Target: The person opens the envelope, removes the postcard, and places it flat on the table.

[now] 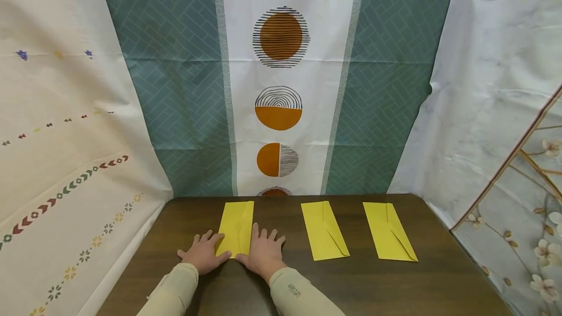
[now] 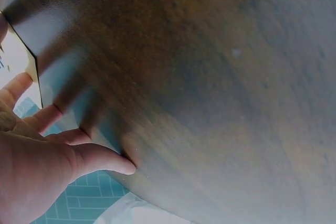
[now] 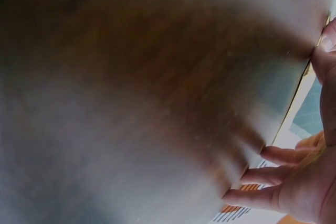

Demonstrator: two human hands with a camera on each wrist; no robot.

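A yellow envelope (image 1: 236, 226) lies flap side up on the brown table between my two hands, its long sides running away from me. My left hand (image 1: 203, 253) rests at its left edge, fingers spread and thumb at the near left corner. On the other side, my right hand (image 1: 262, 251) has its index finger along the envelope's right edge and its thumb at the near edge. Both hands have straight, spread fingers with the tips on the tabletop; the left wrist view shows the left hand's fingertips (image 2: 131, 168) against the wood.
Two more yellow envelopes lie to the right, a middle envelope (image 1: 324, 232) and a far right envelope (image 1: 388, 232), both slanted with flaps up. The table (image 1: 373, 286) ends at a patterned curtain (image 1: 281, 77) behind, with cloth hangings on both sides.
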